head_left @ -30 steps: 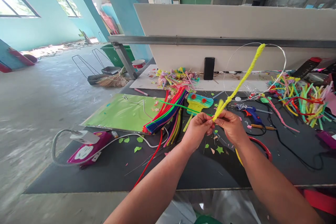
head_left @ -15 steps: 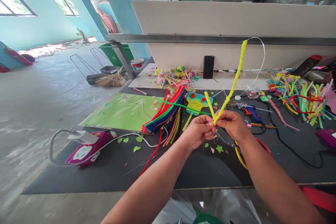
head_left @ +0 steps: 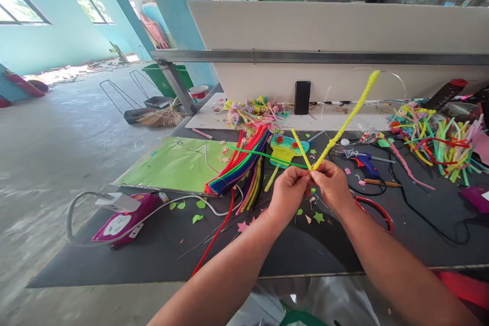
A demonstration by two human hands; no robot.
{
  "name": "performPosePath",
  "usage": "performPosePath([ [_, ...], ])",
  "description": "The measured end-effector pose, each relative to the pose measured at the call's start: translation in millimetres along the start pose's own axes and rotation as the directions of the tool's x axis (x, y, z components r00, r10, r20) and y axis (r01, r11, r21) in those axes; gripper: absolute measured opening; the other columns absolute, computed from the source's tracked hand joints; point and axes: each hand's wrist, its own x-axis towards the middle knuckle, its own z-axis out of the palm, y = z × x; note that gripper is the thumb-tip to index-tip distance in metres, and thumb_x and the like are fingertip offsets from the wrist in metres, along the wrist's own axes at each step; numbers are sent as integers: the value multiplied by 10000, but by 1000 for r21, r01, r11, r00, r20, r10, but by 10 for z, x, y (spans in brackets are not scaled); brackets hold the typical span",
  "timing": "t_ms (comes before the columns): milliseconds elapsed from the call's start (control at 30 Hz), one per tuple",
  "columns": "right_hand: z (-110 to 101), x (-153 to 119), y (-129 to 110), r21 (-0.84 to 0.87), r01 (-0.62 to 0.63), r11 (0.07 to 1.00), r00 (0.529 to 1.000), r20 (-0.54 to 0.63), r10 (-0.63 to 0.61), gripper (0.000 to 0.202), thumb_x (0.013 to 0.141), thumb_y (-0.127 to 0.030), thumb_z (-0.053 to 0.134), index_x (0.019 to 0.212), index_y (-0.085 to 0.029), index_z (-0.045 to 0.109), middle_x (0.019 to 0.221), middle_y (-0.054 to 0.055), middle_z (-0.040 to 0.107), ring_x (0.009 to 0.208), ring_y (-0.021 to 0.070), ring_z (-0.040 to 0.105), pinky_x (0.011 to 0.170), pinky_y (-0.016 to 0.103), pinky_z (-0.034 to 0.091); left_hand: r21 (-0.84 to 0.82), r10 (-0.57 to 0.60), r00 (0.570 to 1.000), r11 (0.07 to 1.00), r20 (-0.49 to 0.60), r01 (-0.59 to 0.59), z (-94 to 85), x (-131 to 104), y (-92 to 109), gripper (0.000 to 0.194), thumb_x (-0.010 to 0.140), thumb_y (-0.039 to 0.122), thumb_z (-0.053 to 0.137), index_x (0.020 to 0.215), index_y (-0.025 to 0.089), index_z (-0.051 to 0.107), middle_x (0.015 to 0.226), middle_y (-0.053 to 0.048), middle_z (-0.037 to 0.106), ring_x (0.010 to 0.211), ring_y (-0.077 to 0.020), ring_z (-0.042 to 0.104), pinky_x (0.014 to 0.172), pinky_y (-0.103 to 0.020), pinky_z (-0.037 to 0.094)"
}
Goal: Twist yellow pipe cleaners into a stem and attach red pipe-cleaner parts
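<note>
Above the dark table, both my hands pinch a yellow pipe cleaner (head_left: 346, 125) at its lower bend. Its long, thick, wound part slants up to the right, and a thin pale wire (head_left: 400, 81) arcs from near its tip. A shorter yellow length (head_left: 301, 148) leans up to the left, making a V. My left hand (head_left: 291, 191) is closed at the base of the V. Closed right beside it, my right hand (head_left: 333, 186) grips the thicker side. The exact pinch point is partly hidden by my fingers.
A bundle of coloured pipe cleaners (head_left: 244, 163) lies left of my hands, beside a green sheet (head_left: 164, 165). Behind them is a yellow-and-blue fuzzy piece (head_left: 284, 153). Rightward are a blue glue gun (head_left: 367, 165), red-handled scissors (head_left: 385, 216) and a pipe-cleaner pile (head_left: 451, 147). A phone (head_left: 302, 98) stands behind.
The long yellow part has tilted to the right and its tip is lower. The short length leans further left. A yellow strand under my right forearm no longer shows.
</note>
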Motion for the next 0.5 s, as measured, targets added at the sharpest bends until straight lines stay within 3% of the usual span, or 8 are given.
performPosePath([
  [100, -63, 36, -30, 61, 39, 997, 999, 3, -39, 105, 680, -236, 682, 668, -211, 580, 599, -40, 572, 514, 105, 501, 508, 246, 423, -165, -84, 986, 981, 143, 107, -32, 22, 66, 198, 826, 345, 583, 815, 150, 554, 688, -1, 607, 521, -90, 541, 532, -229, 428],
  [233, -110, 43, -86, 68, -13, 998, 997, 71, 8, 110, 671, -257, 720, 695, -213, 622, 642, -29, 603, 544, 112, 536, 535, 257, 441, -279, -170, 911, 916, 377, 287, -95, 40, 86, 326, 841, 461, 550, 863, 136, 570, 671, -25, 603, 493, -87, 518, 502, -222, 405],
  [400, -133, 36, -123, -1, -38, 999, 996, 83, 38, 158, 630, -272, 777, 701, -211, 650, 654, -22, 609, 570, 117, 544, 580, 268, 470, -328, -209, 862, 863, 462, 385, -127, 48, 78, 297, 791, 427, 631, 818, 139, 563, 579, 1, 552, 423, -69, 447, 456, -216, 357],
  [500, -160, 47, -168, -67, -17, 998, 984, 178, 29, 134, 676, -290, 756, 723, -203, 664, 651, -14, 617, 604, 129, 557, 625, 280, 474, -360, -213, 845, 834, 491, 419, -133, 49, 89, 258, 805, 396, 618, 804, 147, 550, 533, 13, 514, 411, -67, 404, 437, -211, 321],
])
